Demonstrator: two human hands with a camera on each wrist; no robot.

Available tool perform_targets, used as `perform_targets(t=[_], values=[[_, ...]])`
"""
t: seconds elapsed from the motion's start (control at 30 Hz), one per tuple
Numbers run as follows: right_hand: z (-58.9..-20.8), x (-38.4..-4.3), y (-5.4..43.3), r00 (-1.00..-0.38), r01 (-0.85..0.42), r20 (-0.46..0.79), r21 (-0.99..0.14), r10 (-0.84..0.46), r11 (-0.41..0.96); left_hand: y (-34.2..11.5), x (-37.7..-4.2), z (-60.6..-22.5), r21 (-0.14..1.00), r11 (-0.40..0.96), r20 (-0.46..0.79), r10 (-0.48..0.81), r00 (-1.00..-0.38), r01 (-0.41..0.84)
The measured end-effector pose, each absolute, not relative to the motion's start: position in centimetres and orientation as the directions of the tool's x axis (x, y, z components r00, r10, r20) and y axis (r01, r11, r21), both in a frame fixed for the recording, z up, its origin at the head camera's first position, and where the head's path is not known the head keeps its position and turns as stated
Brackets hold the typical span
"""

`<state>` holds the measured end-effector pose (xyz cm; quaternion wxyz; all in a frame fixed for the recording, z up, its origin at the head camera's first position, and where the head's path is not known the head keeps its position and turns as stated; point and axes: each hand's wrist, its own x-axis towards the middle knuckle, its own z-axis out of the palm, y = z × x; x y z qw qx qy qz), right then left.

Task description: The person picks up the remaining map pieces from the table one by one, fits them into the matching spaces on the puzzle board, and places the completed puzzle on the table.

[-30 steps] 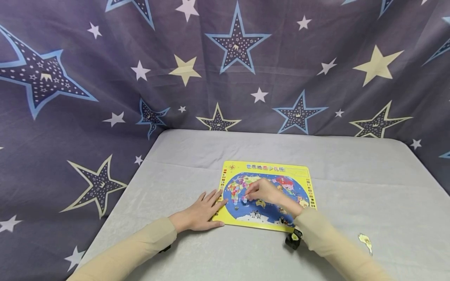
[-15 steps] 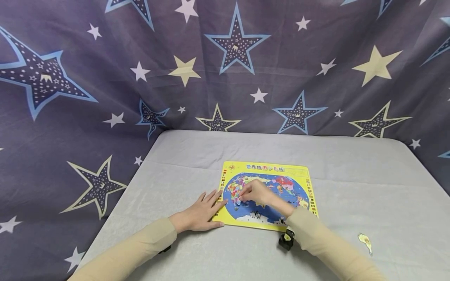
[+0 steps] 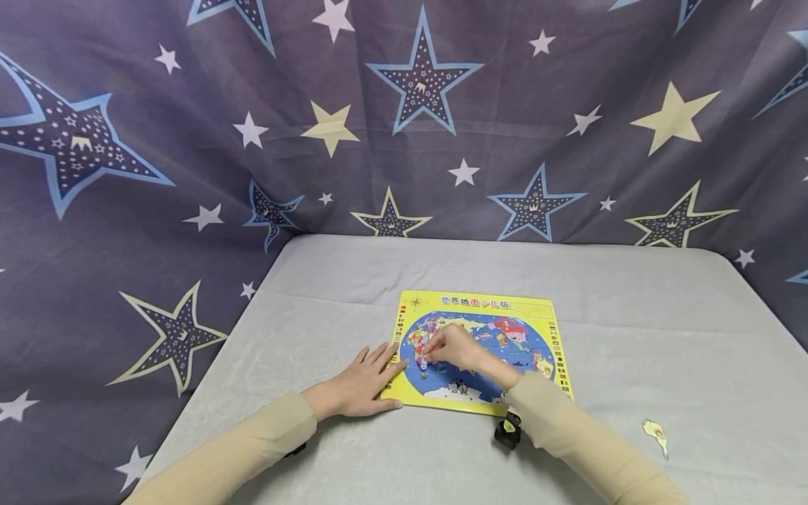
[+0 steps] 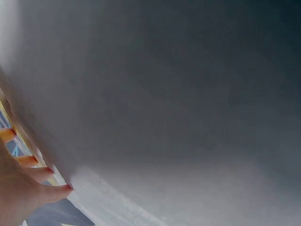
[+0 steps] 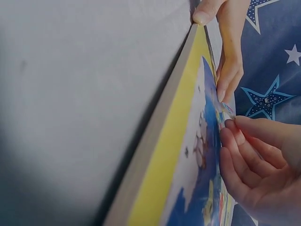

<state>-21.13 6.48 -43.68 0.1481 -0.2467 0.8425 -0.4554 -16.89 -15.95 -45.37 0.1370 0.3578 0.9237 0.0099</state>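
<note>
A yellow-bordered world map puzzle board point(image 3: 536, 298) lies flat on the table. My left hand point(image 3: 358, 387) rests at its left edge, with fingers spread and straight over the border. Over the left part of the blue map, my right hand point(image 3: 456, 348) pinches a small puzzle piece point(image 5: 228, 111) between thumb and index finger. That piece is close to the colourful left landmass; whether it touches the board is hard to tell. In the right wrist view its other fingers curl loosely near the map's surface. The left wrist view shows fingertips at the board's edge.
A loose pale-yellow puzzle piece point(image 3: 656, 436) lies on the grey table cover point(image 3: 606, 287), right of the board. A dark star-patterned curtain point(image 3: 379, 154) hangs behind and to the left of the table. A black wrist camera point(image 3: 508, 431) sits under the right sleeve.
My right hand has moved left across the map with the pinched puzzle piece, toward the left landmass. The left hand has stayed in place on the board's edge.
</note>
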Motion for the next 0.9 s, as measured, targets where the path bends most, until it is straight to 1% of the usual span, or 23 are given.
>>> perform_targets(t=[0.53,0.9], values=[[-44.23,-21.03,5.65,-0.847,-0.322,0.012,-0.807,-0.531,0.495,-15.96,-16.78,-45.21,0.128,0.735,-0.232,0.675,-0.700,0.666],[-44.03,-20.78,5.57,-0.839,-0.361,0.032,-0.781,-0.543,0.510,-16.03,-16.79,-45.34,0.121,0.728,-0.215,0.683,-0.698,0.674]])
